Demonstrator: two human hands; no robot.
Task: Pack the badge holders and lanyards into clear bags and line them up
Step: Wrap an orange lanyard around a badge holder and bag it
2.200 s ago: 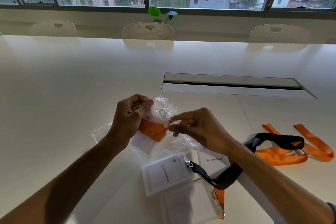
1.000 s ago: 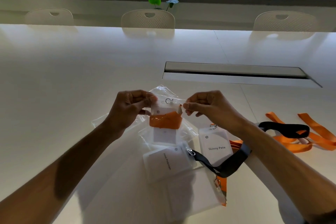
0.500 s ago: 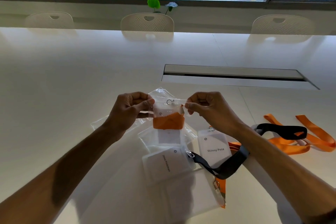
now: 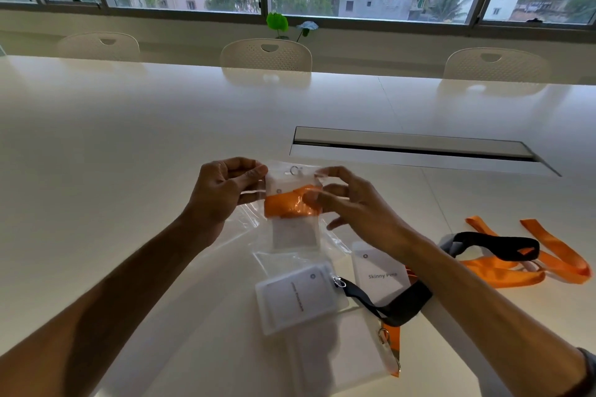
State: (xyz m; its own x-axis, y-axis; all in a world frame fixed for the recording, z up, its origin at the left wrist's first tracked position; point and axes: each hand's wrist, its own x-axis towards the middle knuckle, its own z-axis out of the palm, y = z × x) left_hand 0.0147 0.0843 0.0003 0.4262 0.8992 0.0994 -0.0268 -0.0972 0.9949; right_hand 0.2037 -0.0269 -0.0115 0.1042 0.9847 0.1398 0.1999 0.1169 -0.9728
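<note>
White table (image 4: 129, 155) (chairs (image 4: 266, 55) opposite, windows behind); both hands, left hand (image 4: 222, 193) and right hand (image 4: 351, 206), pinch clear bag (image 4: 292, 203).

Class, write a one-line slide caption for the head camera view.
Left hand and right hand hold a clear plastic bag containing a badge holder and folded orange lanyard above the white table.

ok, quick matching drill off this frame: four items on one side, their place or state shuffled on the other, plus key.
Items
1. clear bag
2. Skinny Pete badge
3. loose orange lanyards
4. black lanyard

Place or state
A. flat on the table, under the right forearm
B. held up between both hands
C. clipped to a badge holder near the table's front
D. on the table, far right

Pairs: 1-B, 2-A, 3-D, 4-C
</note>
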